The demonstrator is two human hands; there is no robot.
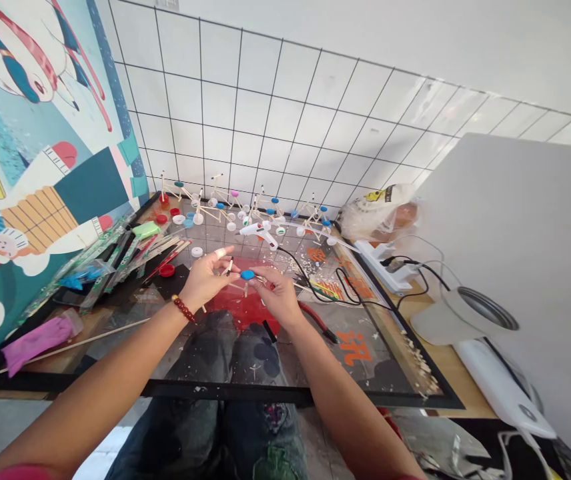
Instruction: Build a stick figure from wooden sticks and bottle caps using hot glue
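Over the glass tabletop, a small model of thin wooden sticks with a blue bottle cap (247, 275) on top is held between my two hands. My left hand (205, 279), with a white wrap on one finger and a beaded bracelet at the wrist, pinches the model's left side, near a black-tipped upright stick (230, 267). The fingers of my right hand (279, 293) close on the right side, by the cap's edge. They partly hide the lower sticks. Beyond the hands lies a white glue gun (260, 233), its black cord running right.
Several similar stick models with coloured caps (275, 200) stand along the back. Sticks and tools (130, 260) lie left, near a pink packet (40, 343). At right are a power strip (388, 267), a grey-white roll (465, 317) and wood scraps (420, 363). A wire grid (260, 120) rises behind.
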